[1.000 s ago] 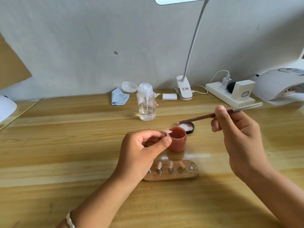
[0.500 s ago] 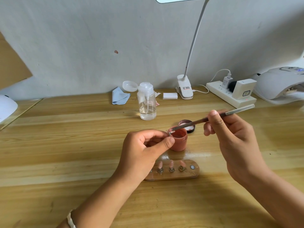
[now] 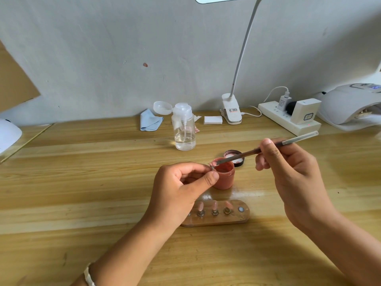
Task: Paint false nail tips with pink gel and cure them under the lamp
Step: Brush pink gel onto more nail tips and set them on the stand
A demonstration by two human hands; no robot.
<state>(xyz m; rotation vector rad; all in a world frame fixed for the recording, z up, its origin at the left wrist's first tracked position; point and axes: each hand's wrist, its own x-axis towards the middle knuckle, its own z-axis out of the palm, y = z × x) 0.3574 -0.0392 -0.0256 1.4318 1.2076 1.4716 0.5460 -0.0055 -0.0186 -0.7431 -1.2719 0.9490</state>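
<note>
My left hand (image 3: 181, 188) pinches a small metal peg carrying a nail tip (image 3: 213, 163) between thumb and forefinger, just over the rim of the open pink gel jar (image 3: 223, 178). My right hand (image 3: 288, 172) grips a thin brush (image 3: 268, 148) whose tip lies on that nail tip. In front of the jar lies a wooden holder (image 3: 243, 218) with three pink-coated tips standing on pegs; my left hand hides its left end. The curing lamp (image 3: 350, 106) stands at the far right.
The jar's black lid (image 3: 237, 154) lies behind the jar. A clear pump bottle (image 3: 184, 129), blue cloth (image 3: 150, 120), white pads (image 3: 213, 120), clip lamp (image 3: 232, 111) and power strip (image 3: 288, 118) line the back of the wooden desk. A white object (image 3: 8, 137) sits far left.
My right hand has moved left and down, bringing the brush tip from above the lid onto the nail tip in my left hand. My left hand has hardly moved.
</note>
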